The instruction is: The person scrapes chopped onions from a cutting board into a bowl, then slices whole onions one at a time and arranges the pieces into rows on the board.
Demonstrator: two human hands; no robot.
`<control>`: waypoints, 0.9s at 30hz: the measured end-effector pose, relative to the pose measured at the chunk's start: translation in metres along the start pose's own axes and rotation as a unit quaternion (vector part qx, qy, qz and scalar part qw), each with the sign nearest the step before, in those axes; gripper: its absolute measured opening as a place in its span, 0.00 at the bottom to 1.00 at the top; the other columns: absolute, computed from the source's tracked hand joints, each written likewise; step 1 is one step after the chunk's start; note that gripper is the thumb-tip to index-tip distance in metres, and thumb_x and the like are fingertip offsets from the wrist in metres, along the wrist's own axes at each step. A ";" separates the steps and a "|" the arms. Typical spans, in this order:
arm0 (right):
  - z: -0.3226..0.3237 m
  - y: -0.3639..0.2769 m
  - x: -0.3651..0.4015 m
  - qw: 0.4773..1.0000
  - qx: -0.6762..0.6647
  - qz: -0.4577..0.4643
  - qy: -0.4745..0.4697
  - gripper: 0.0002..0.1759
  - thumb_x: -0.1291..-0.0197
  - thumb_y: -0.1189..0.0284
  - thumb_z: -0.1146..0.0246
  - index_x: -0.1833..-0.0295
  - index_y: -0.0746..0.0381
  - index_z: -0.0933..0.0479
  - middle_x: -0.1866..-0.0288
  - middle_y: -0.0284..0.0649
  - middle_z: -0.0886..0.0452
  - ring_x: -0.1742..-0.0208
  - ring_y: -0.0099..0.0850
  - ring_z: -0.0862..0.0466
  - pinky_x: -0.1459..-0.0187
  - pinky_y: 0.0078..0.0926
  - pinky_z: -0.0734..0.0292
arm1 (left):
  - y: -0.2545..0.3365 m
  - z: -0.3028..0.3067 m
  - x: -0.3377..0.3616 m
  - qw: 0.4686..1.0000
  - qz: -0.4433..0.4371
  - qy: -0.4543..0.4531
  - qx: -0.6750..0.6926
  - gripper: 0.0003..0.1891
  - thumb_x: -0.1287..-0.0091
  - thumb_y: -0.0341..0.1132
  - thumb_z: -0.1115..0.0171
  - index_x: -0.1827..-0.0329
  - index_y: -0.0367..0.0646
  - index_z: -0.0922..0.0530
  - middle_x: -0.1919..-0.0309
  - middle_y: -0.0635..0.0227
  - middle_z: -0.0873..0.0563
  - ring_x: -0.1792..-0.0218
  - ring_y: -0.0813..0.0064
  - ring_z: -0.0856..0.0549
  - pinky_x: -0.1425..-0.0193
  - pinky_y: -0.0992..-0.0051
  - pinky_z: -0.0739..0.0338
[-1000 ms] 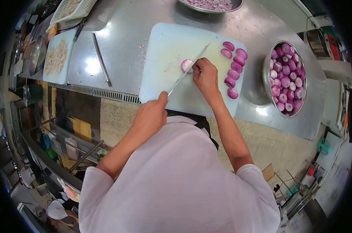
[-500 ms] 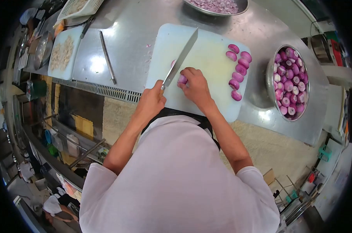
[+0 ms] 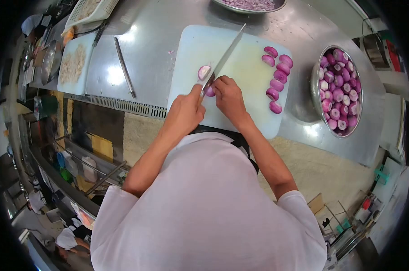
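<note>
My left hand is closed around the handle of a large kitchen knife, whose blade slants up and to the right over a white cutting board. Close beside the blade, the bent fingers of my right hand hold a red onion piece, partly hidden by the knife and fingers. A cut onion piece with its pale face showing lies just left of the blade. Several purple onion halves form a loose column along the board's right side.
A metal bowl of peeled red onions stands to the right. Chopped onion fills another bowl at the top. To the left are a metal rod, a smaller board with pale chopped pieces and a white basket. Another person is at lower left.
The knife has moved right and now crosses over the onion piece by my right hand. The cut piece left of the blade shows more of its pale face.
</note>
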State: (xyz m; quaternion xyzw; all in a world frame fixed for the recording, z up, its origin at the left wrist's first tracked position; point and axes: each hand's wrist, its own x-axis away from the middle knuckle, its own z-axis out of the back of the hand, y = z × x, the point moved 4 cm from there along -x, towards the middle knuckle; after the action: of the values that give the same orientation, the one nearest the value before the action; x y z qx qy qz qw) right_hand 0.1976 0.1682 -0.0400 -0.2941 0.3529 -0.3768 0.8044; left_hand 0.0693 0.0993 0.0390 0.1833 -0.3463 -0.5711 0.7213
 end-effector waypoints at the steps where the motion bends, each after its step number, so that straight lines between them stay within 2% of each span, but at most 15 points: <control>1: -0.002 0.002 0.001 1.000 -0.003 -0.010 -0.003 0.08 0.48 0.86 0.39 0.63 0.64 0.21 0.64 0.43 0.21 0.59 0.45 0.21 0.59 0.40 0.23 | -0.006 -0.007 -0.002 1.000 -0.001 -0.004 -0.005 0.17 0.40 0.24 0.41 0.48 0.37 0.30 0.76 0.43 0.20 0.70 0.38 0.19 0.66 0.49 0.28; 4: -0.001 0.002 0.005 1.000 -0.014 -0.020 0.014 0.07 0.47 0.85 0.39 0.64 0.64 0.21 0.64 0.43 0.21 0.59 0.45 0.21 0.58 0.40 0.22 | -0.017 -0.028 -0.009 0.999 -0.026 0.030 -0.020 0.16 0.40 0.25 0.41 0.49 0.37 0.30 0.77 0.45 0.21 0.72 0.40 0.19 0.68 0.52 0.28; 7: 0.002 0.000 0.007 0.999 -0.028 -0.002 0.043 0.06 0.47 0.85 0.40 0.64 0.64 0.21 0.64 0.43 0.21 0.60 0.45 0.21 0.58 0.39 0.22 | -0.004 -0.021 -0.018 0.999 -0.044 0.031 -0.009 0.15 0.42 0.21 0.43 0.52 0.33 0.30 0.76 0.41 0.19 0.68 0.36 0.18 0.64 0.46 0.27; 9: 0.004 0.002 0.008 0.999 -0.026 -0.009 0.038 0.07 0.47 0.86 0.39 0.64 0.65 0.21 0.63 0.44 0.20 0.59 0.45 0.20 0.58 0.40 0.22 | 0.006 0.000 0.000 1.000 -0.012 0.015 -0.001 0.14 0.40 0.24 0.41 0.50 0.37 0.30 0.78 0.45 0.22 0.72 0.39 0.20 0.68 0.51 0.28; 11: -0.001 0.004 0.009 0.999 -0.028 -0.022 0.034 0.08 0.48 0.87 0.38 0.63 0.67 0.21 0.63 0.45 0.19 0.59 0.46 0.19 0.58 0.41 0.22 | 0.001 -0.009 0.002 1.000 0.016 -0.006 0.001 0.14 0.40 0.24 0.43 0.51 0.36 0.30 0.77 0.45 0.22 0.71 0.38 0.20 0.67 0.50 0.29; 13: -0.001 0.006 0.012 0.998 -0.034 -0.029 0.051 0.07 0.48 0.87 0.38 0.63 0.66 0.21 0.63 0.45 0.19 0.59 0.46 0.20 0.58 0.41 0.23 | -0.013 -0.033 -0.012 1.000 -0.013 0.005 -0.024 0.14 0.42 0.21 0.43 0.54 0.33 0.32 0.76 0.40 0.21 0.68 0.35 0.19 0.64 0.46 0.28; 15: -0.001 0.008 0.013 0.997 -0.037 -0.020 0.057 0.08 0.49 0.87 0.38 0.63 0.66 0.22 0.63 0.45 0.19 0.60 0.46 0.20 0.58 0.41 0.23 | -0.007 -0.029 -0.013 0.999 -0.043 0.029 -0.010 0.14 0.42 0.21 0.43 0.54 0.33 0.32 0.76 0.40 0.20 0.68 0.35 0.19 0.65 0.45 0.29; 17: 0.000 0.007 0.013 0.997 -0.042 -0.007 0.064 0.08 0.49 0.87 0.38 0.64 0.66 0.22 0.62 0.45 0.19 0.60 0.46 0.20 0.58 0.41 0.23 | 0.003 -0.011 -0.008 0.999 -0.009 -0.007 -0.035 0.15 0.40 0.24 0.42 0.49 0.37 0.31 0.78 0.47 0.21 0.73 0.41 0.19 0.67 0.51 0.28; 21: -0.002 0.008 0.015 0.998 -0.032 -0.019 0.055 0.06 0.48 0.86 0.40 0.65 0.65 0.23 0.63 0.45 0.21 0.60 0.46 0.21 0.58 0.41 0.23 | -0.007 -0.024 -0.001 1.000 -0.007 -0.003 0.007 0.16 0.40 0.24 0.42 0.49 0.38 0.30 0.79 0.48 0.22 0.74 0.44 0.19 0.68 0.53 0.28; 23: -0.002 0.009 0.017 0.998 -0.028 -0.028 0.053 0.06 0.48 0.86 0.40 0.65 0.65 0.23 0.63 0.45 0.21 0.60 0.46 0.21 0.58 0.41 0.23 | -0.024 -0.042 -0.016 0.998 -0.051 0.038 -0.022 0.17 0.40 0.24 0.42 0.47 0.40 0.30 0.80 0.49 0.22 0.75 0.45 0.19 0.69 0.55 0.28; 24: -0.001 0.008 0.017 0.997 -0.039 -0.016 0.067 0.07 0.48 0.87 0.39 0.65 0.65 0.23 0.63 0.45 0.20 0.60 0.46 0.20 0.59 0.41 0.23 | -0.012 -0.033 -0.014 0.998 -0.053 0.036 -0.020 0.17 0.40 0.24 0.42 0.47 0.40 0.30 0.80 0.49 0.22 0.75 0.45 0.19 0.69 0.55 0.28; 26: 0.001 0.009 0.017 0.995 -0.050 -0.002 0.080 0.08 0.49 0.88 0.38 0.64 0.66 0.22 0.63 0.45 0.20 0.60 0.46 0.20 0.59 0.40 0.23 | 0.018 -0.009 -0.005 0.999 -0.005 -0.025 -0.029 0.14 0.42 0.21 0.43 0.52 0.33 0.31 0.77 0.42 0.20 0.69 0.38 0.18 0.66 0.47 0.27; 27: 0.000 0.010 0.017 0.997 -0.042 -0.012 0.070 0.08 0.49 0.88 0.38 0.64 0.66 0.22 0.63 0.45 0.20 0.61 0.47 0.20 0.59 0.40 0.23 | 0.018 -0.009 -0.001 0.999 -0.006 -0.024 -0.032 0.14 0.42 0.21 0.43 0.52 0.33 0.31 0.77 0.42 0.20 0.69 0.38 0.18 0.66 0.47 0.27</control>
State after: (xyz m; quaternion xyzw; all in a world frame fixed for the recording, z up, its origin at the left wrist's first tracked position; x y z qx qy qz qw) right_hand 0.2094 0.1597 -0.0532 -0.3044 0.4201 -0.3908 0.7604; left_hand 0.0882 0.1038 0.0439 0.1487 -0.3439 -0.5903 0.7149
